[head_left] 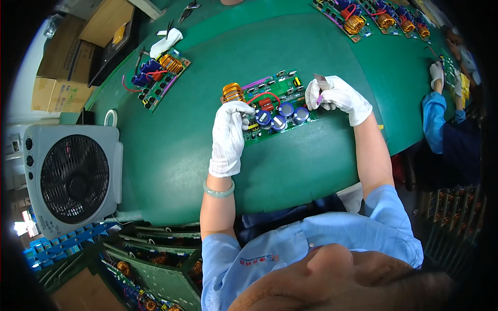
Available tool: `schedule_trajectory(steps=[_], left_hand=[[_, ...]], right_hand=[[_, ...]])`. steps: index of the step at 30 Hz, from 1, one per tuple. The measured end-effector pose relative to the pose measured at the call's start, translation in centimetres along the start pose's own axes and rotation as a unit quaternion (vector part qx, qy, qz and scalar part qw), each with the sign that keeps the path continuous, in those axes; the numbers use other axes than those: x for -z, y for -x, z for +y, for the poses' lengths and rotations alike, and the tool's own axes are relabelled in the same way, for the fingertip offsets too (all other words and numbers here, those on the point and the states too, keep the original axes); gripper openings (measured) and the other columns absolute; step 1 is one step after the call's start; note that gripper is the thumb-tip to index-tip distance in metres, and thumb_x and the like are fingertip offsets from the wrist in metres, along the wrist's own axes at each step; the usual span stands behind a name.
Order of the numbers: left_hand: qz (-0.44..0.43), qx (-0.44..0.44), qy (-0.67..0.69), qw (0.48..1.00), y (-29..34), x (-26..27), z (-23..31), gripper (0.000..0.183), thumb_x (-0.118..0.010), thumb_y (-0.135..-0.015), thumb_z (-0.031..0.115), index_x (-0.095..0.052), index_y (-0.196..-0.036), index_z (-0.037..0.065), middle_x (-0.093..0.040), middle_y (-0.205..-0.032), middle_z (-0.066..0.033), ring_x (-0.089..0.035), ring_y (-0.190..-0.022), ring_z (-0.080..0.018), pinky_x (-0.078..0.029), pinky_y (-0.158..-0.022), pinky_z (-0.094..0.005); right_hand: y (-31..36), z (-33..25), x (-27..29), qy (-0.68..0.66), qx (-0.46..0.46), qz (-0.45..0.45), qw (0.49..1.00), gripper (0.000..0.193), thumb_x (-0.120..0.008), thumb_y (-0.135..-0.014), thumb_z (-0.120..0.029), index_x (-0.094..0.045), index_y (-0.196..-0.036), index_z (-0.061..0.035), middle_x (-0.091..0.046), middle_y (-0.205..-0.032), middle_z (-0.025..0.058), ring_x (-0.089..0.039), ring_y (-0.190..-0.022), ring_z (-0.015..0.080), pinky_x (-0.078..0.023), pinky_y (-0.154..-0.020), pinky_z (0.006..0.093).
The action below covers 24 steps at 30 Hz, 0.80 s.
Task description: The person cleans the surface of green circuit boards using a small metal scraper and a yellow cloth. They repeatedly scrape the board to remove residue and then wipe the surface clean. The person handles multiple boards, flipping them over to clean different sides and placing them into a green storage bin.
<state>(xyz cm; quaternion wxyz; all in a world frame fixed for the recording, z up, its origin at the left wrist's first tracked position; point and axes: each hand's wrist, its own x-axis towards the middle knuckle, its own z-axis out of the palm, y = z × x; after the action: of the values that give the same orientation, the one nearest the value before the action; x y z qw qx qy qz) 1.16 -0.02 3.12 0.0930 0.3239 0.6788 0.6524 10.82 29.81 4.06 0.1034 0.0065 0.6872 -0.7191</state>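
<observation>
A green circuit board (pixel 271 134) lies at a slant on the table in front of me. It carries several blue capacitors (pixel 279 122), an orange copper coil (pixel 233 92), a red wire (pixel 265 94) and two red-brown parts. My left hand (pixel 228 129), white-gloved, is closed at the board's left end, just below the coil, its fingertips on the edge. At the right end, my white-gloved right hand (pixel 340 98) pinches a small flat grey-brown piece (pixel 322 82); a bit of purple (pixel 319 99) shows by the fingers. What exactly the piece is, I cannot make out.
Another circuit board (pixel 165 78) lies at the left near a white cloth or glove (pixel 166 42) and pliers (pixel 188 10). Several boards (pixel 354 25) line the far right. A box fan (pixel 75 176) stands left, cartons (pixel 65 72) behind it. A co-worker's gloved hand (pixel 437 74) works at right.
</observation>
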Motion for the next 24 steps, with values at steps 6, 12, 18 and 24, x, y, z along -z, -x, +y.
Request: schedule_trajectory(steps=[6,12,18,24], left_hand=[[-0.004,0.014,0.051,0.999,-0.6,0.7,-0.6,0.025,-0.043,-0.108,0.023,-0.055,-0.110,0.001,-0.065,-0.102,-0.0099,-0.056,-0.075,-0.0066,-0.048,-0.067,-0.0197],[-0.002,0.075,0.038,0.996,-1.0,1.5,-0.3,0.025,-0.042,-0.108,0.022,-0.057,-0.108,0.002,-0.067,-0.095,-0.0069,-0.054,-0.071,-0.0040,-0.046,-0.064,-0.0186],[0.006,0.101,0.057,0.993,-1.2,1.9,0.0,0.023,-0.041,-0.107,0.017,-0.058,-0.107,0.002,-0.068,-0.094,-0.0057,-0.053,-0.069,-0.0035,-0.047,-0.064,-0.0194],[0.001,0.102,0.063,0.993,-1.6,2.6,0.6,0.020,-0.045,-0.103,0.007,-0.062,-0.112,0.000,-0.070,-0.105,-0.0081,-0.058,-0.077,-0.0066,-0.050,-0.073,-0.0226]], right_hand=[[0.0,0.3,0.3,0.035,-0.007,0.007,0.999,0.023,-0.060,-0.080,-0.032,-0.061,-0.083,-0.0093,-0.068,-0.088,0.0044,-0.048,-0.058,0.0057,-0.036,-0.049,0.0209],[0.3,-0.6,-0.2,0.053,-0.008,0.026,0.998,0.018,-0.062,-0.080,-0.026,-0.065,-0.076,-0.0081,-0.068,-0.085,0.0046,-0.052,-0.057,0.0067,-0.037,-0.048,0.0212],[0.4,-0.2,0.1,0.060,-0.013,0.035,0.998,0.018,-0.062,-0.080,-0.026,-0.065,-0.078,-0.0082,-0.067,-0.084,0.0032,-0.050,-0.056,0.0059,-0.034,-0.047,0.0213],[0.0,-0.7,-0.9,0.030,0.028,0.051,0.998,0.037,-0.065,-0.082,-0.025,-0.068,-0.108,0.0000,-0.068,-0.092,0.0039,-0.043,-0.056,0.0017,-0.029,-0.049,0.0168]])
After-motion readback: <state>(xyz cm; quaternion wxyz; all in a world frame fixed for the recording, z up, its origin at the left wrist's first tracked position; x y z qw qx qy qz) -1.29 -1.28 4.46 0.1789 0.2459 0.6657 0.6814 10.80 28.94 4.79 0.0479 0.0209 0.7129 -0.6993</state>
